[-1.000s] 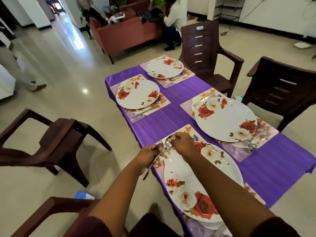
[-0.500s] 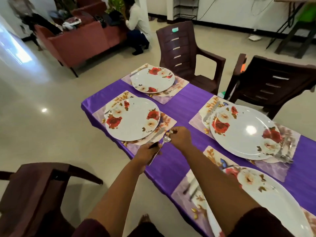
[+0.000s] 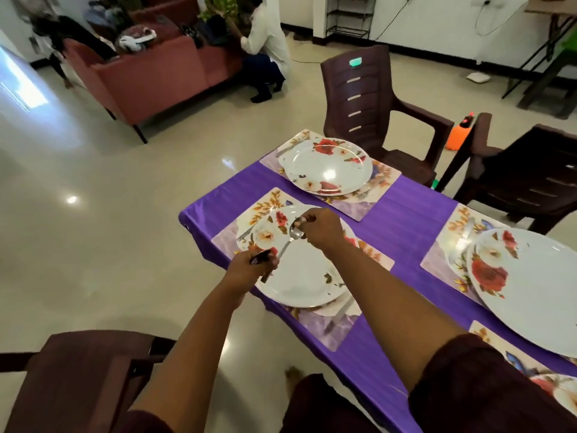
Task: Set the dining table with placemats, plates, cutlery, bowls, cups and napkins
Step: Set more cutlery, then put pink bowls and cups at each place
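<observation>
Since the frame half a second earlier, both hands have shifted from the near edge of the corner placemat to above its plate, the spoon carried along with them.

Head view, itemised:

- Left hand: fingers curled round dark-handled cutlery, held over the plate's left rim. What kind of cutlery it is, beyond the spoon's stem, cannot be told.
- Right hand: fingertips pinching the bowl end of the spoon.
- Spoon: metal, slanting from the right hand down to the left hand, above the plate and apart from it as far as can be judged.
- Plate: white with red and cream flowers, lying on the corner placemat at the table's left edge.
- Far plate: same pattern, on its own placemat at the far end.
- Large plate: at the right, on a third placemat; a grey strip, possibly cutlery, shows at its left rim.
- Tablecloth: purple, covering the table.
- Brown chairs: one at the far end, one at the right, one at bottom left.
- Sofa: reddish, in the background, with a crouching person beside it.
- Orange container: on the floor between the two far chairs.
</observation>
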Demonstrator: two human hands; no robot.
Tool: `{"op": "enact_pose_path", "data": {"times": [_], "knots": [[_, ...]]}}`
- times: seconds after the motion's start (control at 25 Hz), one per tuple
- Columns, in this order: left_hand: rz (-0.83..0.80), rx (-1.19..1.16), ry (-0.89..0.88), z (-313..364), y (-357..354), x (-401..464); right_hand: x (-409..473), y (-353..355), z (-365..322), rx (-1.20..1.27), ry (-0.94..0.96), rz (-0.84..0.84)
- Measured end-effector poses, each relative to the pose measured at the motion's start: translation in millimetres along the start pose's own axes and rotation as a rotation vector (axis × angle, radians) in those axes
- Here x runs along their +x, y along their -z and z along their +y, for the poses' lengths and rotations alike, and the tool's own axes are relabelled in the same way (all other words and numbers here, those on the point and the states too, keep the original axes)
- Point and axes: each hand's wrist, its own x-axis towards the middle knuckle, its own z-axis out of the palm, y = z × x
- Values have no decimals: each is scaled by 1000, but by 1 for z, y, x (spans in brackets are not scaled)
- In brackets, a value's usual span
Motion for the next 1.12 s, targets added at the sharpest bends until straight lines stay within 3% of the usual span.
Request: {"op": "enact_pose_path", "data": {"times": [0.2,0.6,1.12], "knots": [[125,14,39,0,58,79,76,-51,-29,-157,73,-85],[134,178,170,-10,106,199,188,-117,-40,-388,-11,-140],[-39,521,116,-30,115,241,227,-148,-9,-558,-75,-189]]}}
